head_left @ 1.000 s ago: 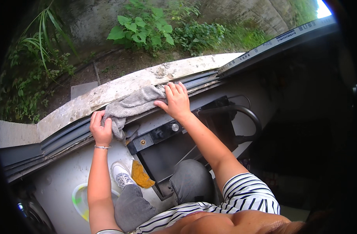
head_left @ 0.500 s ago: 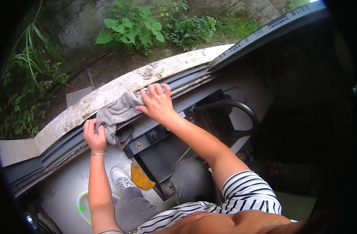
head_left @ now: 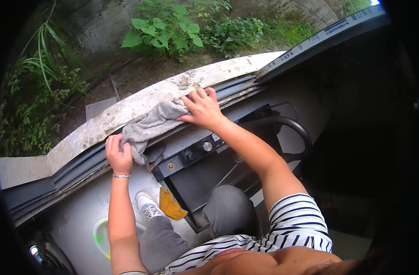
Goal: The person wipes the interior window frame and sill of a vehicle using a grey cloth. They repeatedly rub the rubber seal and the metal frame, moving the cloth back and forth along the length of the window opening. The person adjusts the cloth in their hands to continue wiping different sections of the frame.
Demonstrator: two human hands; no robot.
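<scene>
A crumpled grey cloth (head_left: 155,123) lies along the grey window track (head_left: 88,161), partly over the pale, stained outer sill (head_left: 127,108). At its left end, my left hand (head_left: 119,153) grips a fold, thumb and fingers closed on it. My right hand (head_left: 203,109) presses the other end down, its fingers curled over the track's edge and gripping the cloth. Between the two hands the cloth bunches up, and one end hangs over the inner side of the track. The fingertips of my right hand are partly hidden at the track.
Below the track stands a dark metal appliance (head_left: 191,178) with knobs and a black curved tube (head_left: 297,126). A yellow-brown cloth (head_left: 172,205) lies beside my shoe (head_left: 148,205). Near my left forearm is a white and green basin (head_left: 99,236). Outside grow leafy plants (head_left: 163,30).
The whole scene has shifted slightly to the right in view. Both hands keep hold of the cloth, at nearly the same places along the track.
</scene>
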